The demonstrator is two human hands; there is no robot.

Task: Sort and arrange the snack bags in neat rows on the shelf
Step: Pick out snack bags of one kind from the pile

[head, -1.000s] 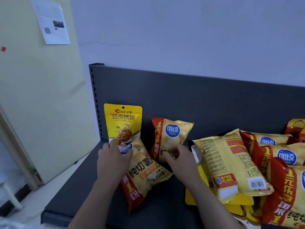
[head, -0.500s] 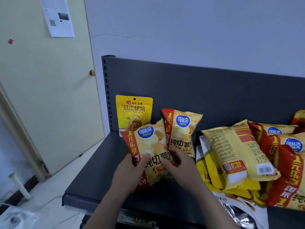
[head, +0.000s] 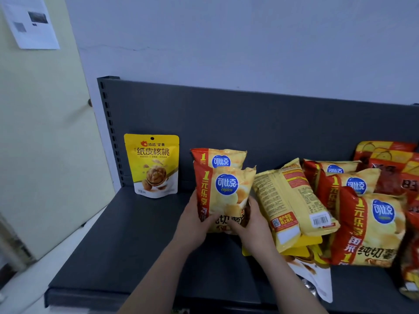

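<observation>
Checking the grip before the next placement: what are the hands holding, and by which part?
One chip bag, upright, held by both hands: the left hand grips its lower left edge, the right hand its lower right edge.

- Illumination: soft, even, moderately dim; source out of view. Cool cast on the wall (head: 226,41) above the walnut pouch (head: 152,166).
- Shadows: faint and soft-edged on the shelf deck (head: 136,257), densest beneath the front chip bag (head: 226,196) right of the walnut pouch.
- Glare: mild sheen on the chip bag pile (head: 367,223) far right of the pouch.
- Focus: large print on the pouch and front chip bag is legible; the paper sheet (head: 31,23) far up-left of the pouch is unreadable.
- Blur: bags at the frame edge far right of the pouch are smeared.
- Distortion: wide-angle; the back panel (head: 249,123) top edge slopes down rightward, and the slotted upright (head: 111,132) left of the pouch leans.
</observation>
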